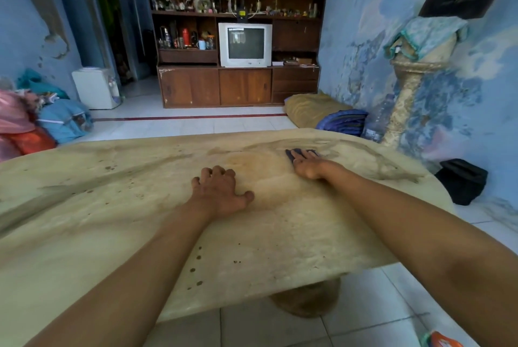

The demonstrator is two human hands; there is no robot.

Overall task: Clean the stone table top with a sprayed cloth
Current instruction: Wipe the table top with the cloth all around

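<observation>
A beige stone table top with brown veins and dark specks fills the lower half of the view. My left hand rests on its middle, fingers bent and spread, holding nothing. My right hand reaches toward the far right part of the top and presses flat on a dark blue cloth. Only the cloth's edges show beyond the fingers. A darker, damp-looking patch lies on the stone between the two hands.
Beyond the table stand a wooden cabinet with a white TV, a stone pedestal by the blue right wall, cushions and a blue bundle on the floor, a black bag and piled bags at left. An orange object is at the bottom right.
</observation>
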